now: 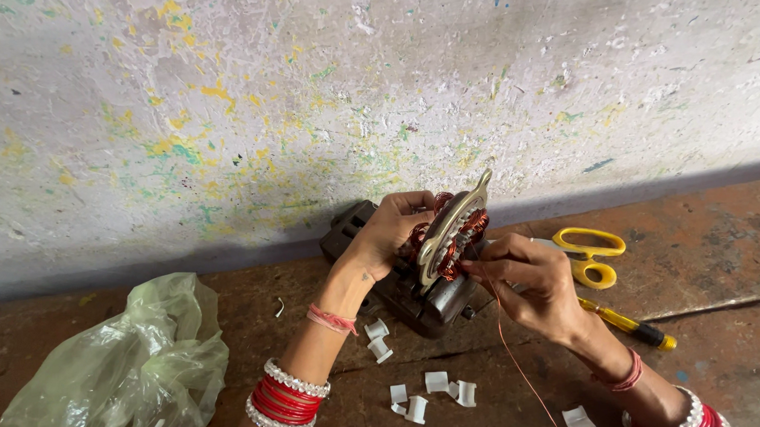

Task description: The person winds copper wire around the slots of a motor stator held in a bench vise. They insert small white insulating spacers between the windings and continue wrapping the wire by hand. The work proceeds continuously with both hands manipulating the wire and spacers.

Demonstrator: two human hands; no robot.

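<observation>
A round motor stator (451, 233) with copper windings stands on edge on a dark metal block (418, 299) on the floor. My left hand (387, 230) grips the stator's far side and holds it upright. My right hand (528, 282) pinches a thin copper wire (513, 357) at the stator's near rim; the wire trails down toward me. Red and white bangles sit on both wrists.
Yellow-handled scissors (588, 253) and a yellow screwdriver (628, 323) lie right of my right hand. Several small white paper pieces (437, 382) are scattered on the reddish floor. A crumpled pale green plastic bag (118, 370) lies at left. A paint-flecked wall (307, 97) rises behind.
</observation>
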